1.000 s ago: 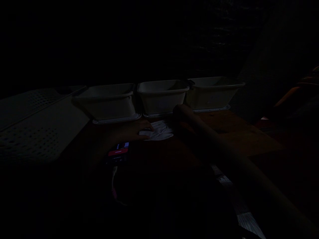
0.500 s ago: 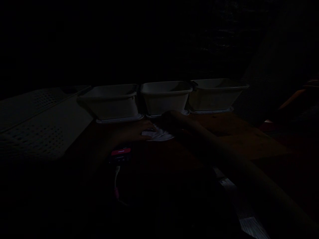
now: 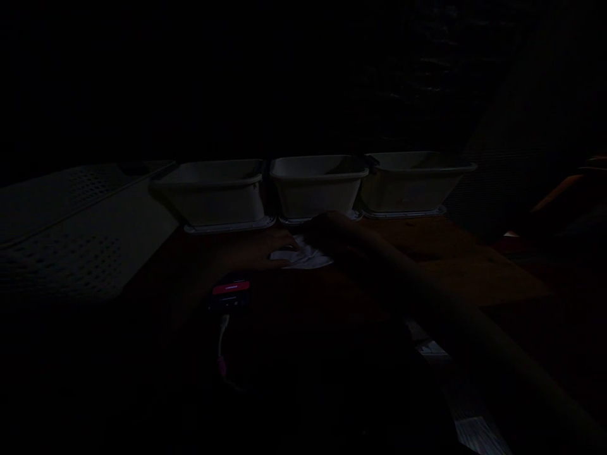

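The scene is very dark. A small white crumpled piece of paper or cloth [image 3: 303, 258] lies on the brown table [image 3: 455, 265] in front of three white tubs. My left hand [image 3: 258, 249] rests on the table with its fingers flat against the left edge of the white piece. My right hand [image 3: 332, 230] comes in from the lower right and lies over the white piece's right side; its fingers are too dark to read. A phone [image 3: 230, 294] with a lit red bar sits just below my left wrist.
Three white tubs stand in a row at the back: left tub [image 3: 213, 193], middle tub [image 3: 317, 186], right tub [image 3: 412, 180]. A perforated white panel [image 3: 71, 234] lies at the left. A cable [image 3: 222, 344] trails from the phone. Another person's arm [image 3: 564, 193] shows at the far right.
My right hand has come down from above the white piece onto its right side, covering part of it. My left hand has stayed on the left edge.
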`<state>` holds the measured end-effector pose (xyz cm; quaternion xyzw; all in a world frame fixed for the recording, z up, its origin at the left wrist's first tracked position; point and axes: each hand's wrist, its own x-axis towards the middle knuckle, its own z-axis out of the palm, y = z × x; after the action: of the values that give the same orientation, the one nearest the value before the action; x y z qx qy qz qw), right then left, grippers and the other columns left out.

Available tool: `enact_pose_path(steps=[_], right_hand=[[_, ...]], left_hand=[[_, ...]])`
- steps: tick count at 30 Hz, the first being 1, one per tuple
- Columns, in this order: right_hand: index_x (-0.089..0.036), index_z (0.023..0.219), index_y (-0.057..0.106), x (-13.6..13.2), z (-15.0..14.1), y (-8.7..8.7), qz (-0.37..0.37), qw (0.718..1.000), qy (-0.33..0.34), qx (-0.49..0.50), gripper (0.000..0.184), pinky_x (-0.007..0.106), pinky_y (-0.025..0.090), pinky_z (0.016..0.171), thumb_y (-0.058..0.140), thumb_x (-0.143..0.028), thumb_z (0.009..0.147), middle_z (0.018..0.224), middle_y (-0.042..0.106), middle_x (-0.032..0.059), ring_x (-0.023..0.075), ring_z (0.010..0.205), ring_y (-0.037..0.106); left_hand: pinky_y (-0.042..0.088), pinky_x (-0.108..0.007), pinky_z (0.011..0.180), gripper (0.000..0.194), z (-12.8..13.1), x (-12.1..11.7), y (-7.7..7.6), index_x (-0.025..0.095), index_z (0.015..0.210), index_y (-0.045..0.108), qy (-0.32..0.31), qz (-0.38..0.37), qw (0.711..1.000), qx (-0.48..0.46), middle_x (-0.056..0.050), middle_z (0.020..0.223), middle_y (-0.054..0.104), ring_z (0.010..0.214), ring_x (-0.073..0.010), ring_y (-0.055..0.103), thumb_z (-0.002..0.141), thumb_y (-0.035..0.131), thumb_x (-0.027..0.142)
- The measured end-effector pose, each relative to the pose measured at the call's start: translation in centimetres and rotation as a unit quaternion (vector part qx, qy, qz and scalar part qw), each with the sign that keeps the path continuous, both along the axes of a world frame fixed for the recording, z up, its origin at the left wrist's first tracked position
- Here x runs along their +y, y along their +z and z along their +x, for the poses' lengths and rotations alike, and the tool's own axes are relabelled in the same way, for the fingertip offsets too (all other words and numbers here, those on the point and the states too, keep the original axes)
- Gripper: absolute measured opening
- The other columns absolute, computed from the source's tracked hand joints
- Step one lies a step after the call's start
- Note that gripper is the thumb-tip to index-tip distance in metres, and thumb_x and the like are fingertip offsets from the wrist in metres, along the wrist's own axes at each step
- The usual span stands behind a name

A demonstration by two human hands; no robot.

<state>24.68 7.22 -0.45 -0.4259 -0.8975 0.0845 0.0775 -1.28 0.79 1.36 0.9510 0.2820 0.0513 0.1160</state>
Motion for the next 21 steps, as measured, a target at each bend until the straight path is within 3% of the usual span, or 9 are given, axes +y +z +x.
enact_pose_path(steps=[5, 9, 14, 21], right_hand=[[-0.014, 0.108, 0.079, 0.2, 0.3, 0.2, 0.023, 0.998, -0.045, -0.028, 0.026, 0.024, 0.048, 0.075, 0.060, -0.023, 0.092, 0.102, 0.078, 0.0130, 0.0196, 0.087, 0.071], [-0.012, 0.115, 0.075, 0.1, 0.6, -0.1, 0.049, 0.998, -0.039, -0.010, 0.027, 0.023, 0.047, 0.076, 0.058, -0.022, 0.095, 0.111, 0.077, 0.0140, 0.0181, 0.092, 0.070], [-0.012, 0.126, 0.068, -0.5, 0.6, -0.1, 0.012, 0.996, -0.079, 0.031, 0.034, 0.022, 0.044, 0.069, 0.062, -0.028, 0.096, 0.114, 0.076, 0.0128, 0.0167, 0.088, 0.070], [-0.011, 0.113, 0.075, -0.8, 0.0, 0.3, 0.034, 0.993, -0.089, -0.072, 0.030, 0.026, 0.046, 0.074, 0.051, -0.024, 0.101, 0.111, 0.077, 0.0158, 0.0226, 0.097, 0.072]], left_hand=[[0.041, -0.036, 0.109, 0.038, 0.3, -0.5, 0.3, 0.023, 0.137, 0.058, 0.010, 0.028, 0.999, 0.020, -0.009, 0.143, 0.057, 0.129, -0.0241, 0.055, 0.101, 0.056, 0.031], [0.040, -0.036, 0.110, 0.036, 0.4, -0.7, 0.2, 0.022, 0.136, 0.059, 0.006, 0.045, 0.999, 0.028, -0.009, 0.142, 0.059, 0.128, -0.0240, 0.055, 0.102, 0.055, 0.030], [0.039, -0.036, 0.112, 0.036, 0.5, -1.1, 0.0, 0.023, 0.138, 0.057, 0.012, 0.043, 0.999, 0.028, -0.008, 0.147, 0.056, 0.133, -0.0242, 0.053, 0.102, 0.055, 0.029], [0.038, -0.039, 0.115, 0.037, 0.8, -1.6, 0.5, 0.023, 0.140, 0.055, 0.021, 0.040, 0.999, 0.025, -0.008, 0.150, 0.054, 0.136, -0.0245, 0.051, 0.104, 0.054, 0.030]])
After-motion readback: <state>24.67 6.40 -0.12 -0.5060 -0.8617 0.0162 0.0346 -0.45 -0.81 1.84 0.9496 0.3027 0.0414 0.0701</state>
